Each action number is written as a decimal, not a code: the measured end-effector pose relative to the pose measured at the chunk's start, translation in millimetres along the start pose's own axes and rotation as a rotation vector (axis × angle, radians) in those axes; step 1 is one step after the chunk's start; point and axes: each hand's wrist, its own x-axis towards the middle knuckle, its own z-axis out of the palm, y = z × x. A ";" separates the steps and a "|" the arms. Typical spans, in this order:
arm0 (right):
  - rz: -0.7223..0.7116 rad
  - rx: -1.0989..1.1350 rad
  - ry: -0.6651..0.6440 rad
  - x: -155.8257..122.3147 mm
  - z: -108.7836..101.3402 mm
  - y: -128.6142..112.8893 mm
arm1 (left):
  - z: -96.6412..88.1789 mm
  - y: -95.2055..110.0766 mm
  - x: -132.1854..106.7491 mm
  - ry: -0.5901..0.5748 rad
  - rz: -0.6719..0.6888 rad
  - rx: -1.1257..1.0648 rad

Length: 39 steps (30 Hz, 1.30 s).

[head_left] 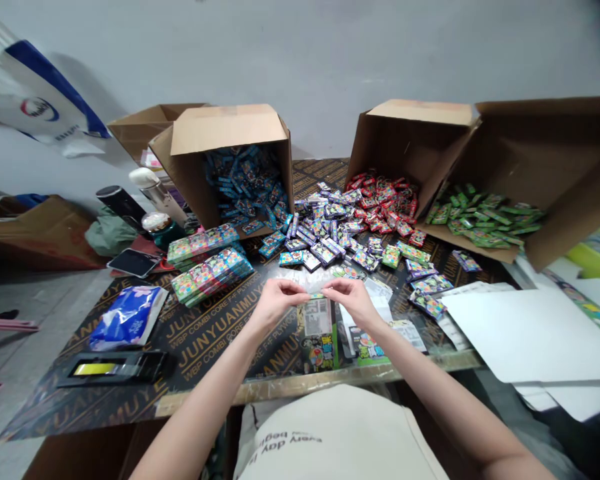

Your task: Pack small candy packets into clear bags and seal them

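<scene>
Low over the front of the table, my left hand [281,298] and my right hand [349,298] face each other, thumbs and fingers pinched. Between their fingertips runs the green top edge of a flat printed packet [317,296]; its exact kind is hard to make out. Below and right lie flat pieces with green and black print [321,350] and pale printed sheets [380,308]. Just beyond my hands spreads a pile of small purple packs [325,252], with a few blue packs [273,243] beside it. More purple packs [429,303] lie right of my right hand.
Open cartons at the back hold blue packs [245,180], red packs [386,200] and green packs [485,217]. To the left are stacked bundles [213,273], a phone [134,263], a blue tissue pack [127,318] and a black tape dispenser [115,369]. White sheets [535,333] overhang at right.
</scene>
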 end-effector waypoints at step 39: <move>-0.019 -1.128 0.011 -4.2 -111.2 78.7 | 2.5 -8.2 -17.8 -0.153 0.535 0.671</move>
